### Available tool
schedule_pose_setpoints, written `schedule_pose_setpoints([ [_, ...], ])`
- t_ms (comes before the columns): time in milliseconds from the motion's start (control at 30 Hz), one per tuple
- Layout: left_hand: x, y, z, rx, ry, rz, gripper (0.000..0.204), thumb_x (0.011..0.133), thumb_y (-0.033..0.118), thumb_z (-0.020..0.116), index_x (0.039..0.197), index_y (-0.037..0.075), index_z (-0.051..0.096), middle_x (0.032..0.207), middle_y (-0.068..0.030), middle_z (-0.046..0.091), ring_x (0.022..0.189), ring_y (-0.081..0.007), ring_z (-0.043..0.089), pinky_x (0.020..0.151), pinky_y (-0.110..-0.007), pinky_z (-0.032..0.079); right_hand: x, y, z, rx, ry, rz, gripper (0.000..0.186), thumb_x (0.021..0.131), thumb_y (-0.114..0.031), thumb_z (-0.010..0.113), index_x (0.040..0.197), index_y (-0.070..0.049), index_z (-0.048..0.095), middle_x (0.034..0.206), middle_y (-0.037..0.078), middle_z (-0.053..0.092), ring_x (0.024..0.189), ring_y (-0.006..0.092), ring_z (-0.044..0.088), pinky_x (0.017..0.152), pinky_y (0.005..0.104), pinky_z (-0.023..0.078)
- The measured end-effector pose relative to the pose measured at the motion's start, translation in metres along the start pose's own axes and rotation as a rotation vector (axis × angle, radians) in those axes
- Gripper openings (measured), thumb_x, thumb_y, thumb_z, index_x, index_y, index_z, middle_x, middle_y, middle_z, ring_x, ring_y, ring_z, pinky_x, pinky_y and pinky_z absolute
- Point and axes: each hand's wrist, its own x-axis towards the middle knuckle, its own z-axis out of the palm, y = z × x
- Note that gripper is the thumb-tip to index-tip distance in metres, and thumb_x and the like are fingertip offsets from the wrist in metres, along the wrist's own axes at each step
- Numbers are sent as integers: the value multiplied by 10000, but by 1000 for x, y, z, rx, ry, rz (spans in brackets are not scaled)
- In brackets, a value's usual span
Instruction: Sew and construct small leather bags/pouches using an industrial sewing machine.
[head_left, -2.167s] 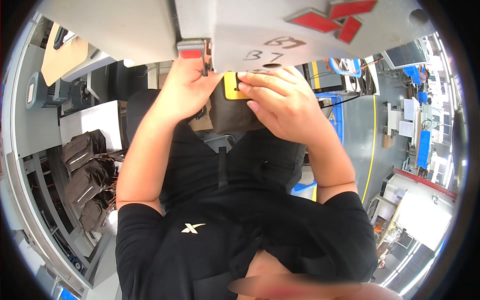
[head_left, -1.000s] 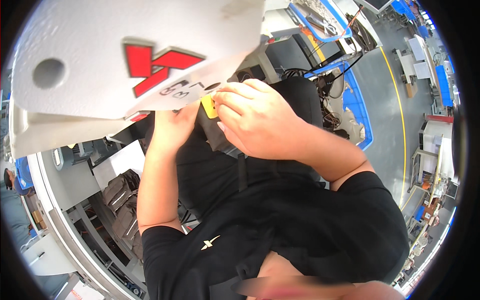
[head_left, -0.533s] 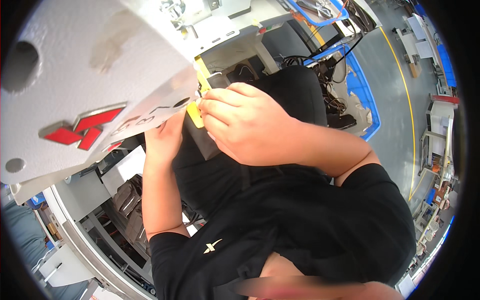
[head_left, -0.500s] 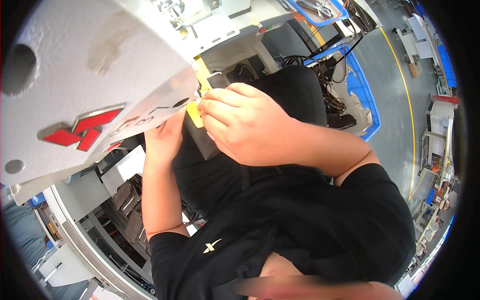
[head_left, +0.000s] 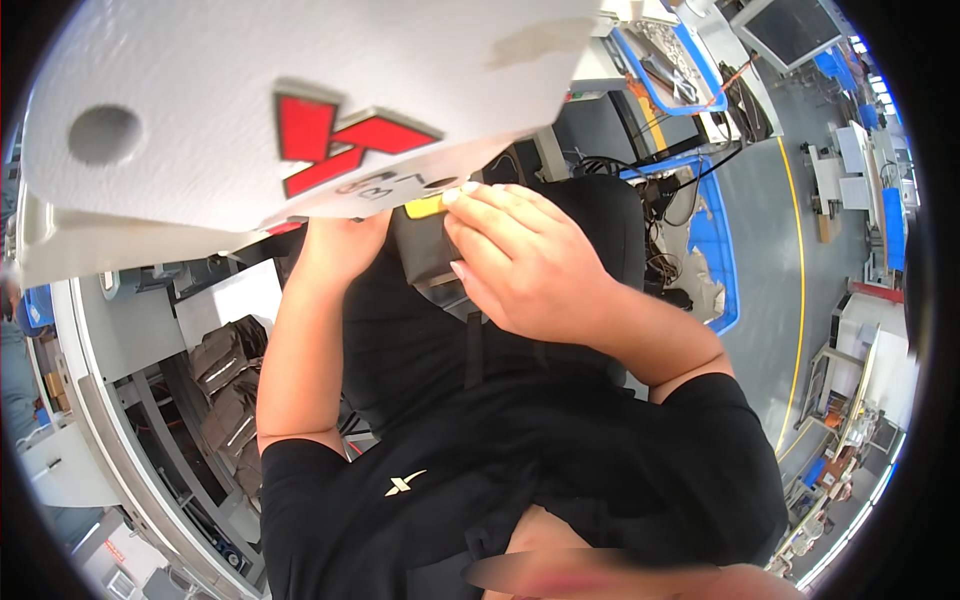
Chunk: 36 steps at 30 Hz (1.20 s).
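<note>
A large white machine housing (head_left: 400, 60) with a red emblem fills the upper left, close to my head. My right hand (head_left: 530, 255) is closed at its lower edge, thumb and fingertips pressed together at the end of a flat yellow piece (head_left: 425, 207). What the pinch holds, if anything, is too small to make out. My left hand (head_left: 345, 245) reaches up under the housing, which hides its fingers. Between the hands, below the yellow piece, hangs a dark grey-brown sheet of material (head_left: 425, 250).
Dark brown folded pieces (head_left: 230, 370) lie at the left beside a metal frame. To the right stands a blue bin (head_left: 722, 270) with cables; another blue tray (head_left: 715, 75) sits farther back. A yellow floor line (head_left: 800, 250) runs along the right.
My view has shifted, so the housing sits farther right and covers more of the yellow piece. Both hands stay by its lower edge, the right still pinched.
</note>
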Motion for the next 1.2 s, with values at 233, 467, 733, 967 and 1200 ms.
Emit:
schedule_pose_setpoints([
  [233, 4, -7, -5, 236, -66, -52, 182, 912, 17, 635, 1086, -20, 674, 1043, -123, 713, 986, -264, 668, 870, -377, 526, 8, 4, 1, -14, -17, -29, 326, 845, -177, 719, 1080, 40, 656, 1207, 187, 670, 1168, 316, 637, 1016, 439, 491],
  [467, 2, -15, 0, 172, -51, -3, 210, 906, 26, 664, 1111, -14, 684, 1070, -117, 719, 996, -239, 670, 876, -370, 524, 8, 1, -1, -20, -49, -26, 336, 844, -181, 715, 1087, 43, 654, 1227, 198, 659, 1178, 320, 628, 1029, 442, 478],
  [733, -1, -31, 12, 176, 97, -106, 217, 888, 27, 705, 1103, -4, 708, 1071, -108, 733, 1014, -219, 682, 888, -355, 523, 5, 2, 1, -28, -54, -37, 351, 834, -169, 728, 1105, 42, 653, 1255, 206, 637, 1187, 322, 618, 1024, 443, 479],
  [967, 7, 6, 7, 62, 41, -176, 316, 927, 82, 666, 1236, 14, 664, 1130, -163, 744, 1064, -296, 726, 946, -370, 544, 9, 12, 2, 66, 25, 13, 376, 826, -197, 764, 1137, -9, 671, 1224, 139, 645, 1134, 329, 617, 995, 441, 483],
  [1200, -2, 23, 3, -310, -98, -184, 250, 972, 11, 576, 1212, -23, 638, 1154, -65, 683, 1084, -160, 616, 957, -331, 483, 11, 8, -4, 8, 12, 3, 319, 815, -225, 782, 1086, -85, 690, 1144, 78, 618, 1055, 265, 614, 907, 399, 475],
])
